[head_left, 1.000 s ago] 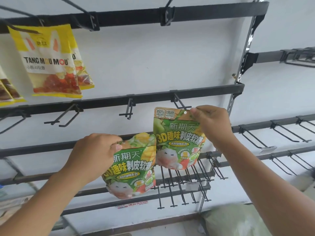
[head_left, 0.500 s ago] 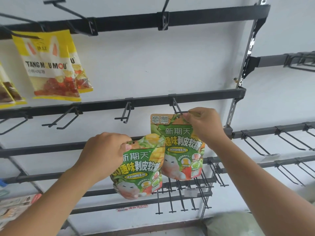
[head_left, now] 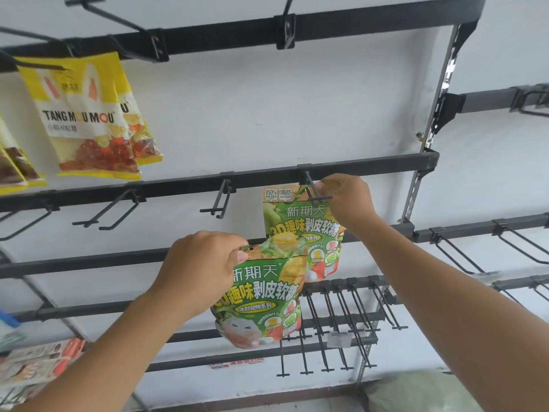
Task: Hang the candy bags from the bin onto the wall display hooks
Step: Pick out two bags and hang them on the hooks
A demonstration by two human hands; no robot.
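Two green candy bags are up at the wall display. My right hand (head_left: 346, 200) pinches the top right corner of the upper green bag (head_left: 294, 221) right at a black display hook (head_left: 315, 191) on the middle rail (head_left: 371, 166); the hook's tip crosses the bag's top edge. My left hand (head_left: 199, 272) grips the top of the lower green bag (head_left: 261, 304), which hangs in the air below and left, overlapping the upper bag's lower half.
Yellow TANG MOU MOU bags (head_left: 86, 120) hang from the top rail at the left. Bare hooks (head_left: 219, 200) line the middle rail, and a cluster of hooks (head_left: 341, 316) juts out lower down. A pale green sack (head_left: 416, 394) lies at the bottom right.
My right hand has raised the upper bag up to the hook on the middle rail. My left hand and its bag have drifted right and slightly up.
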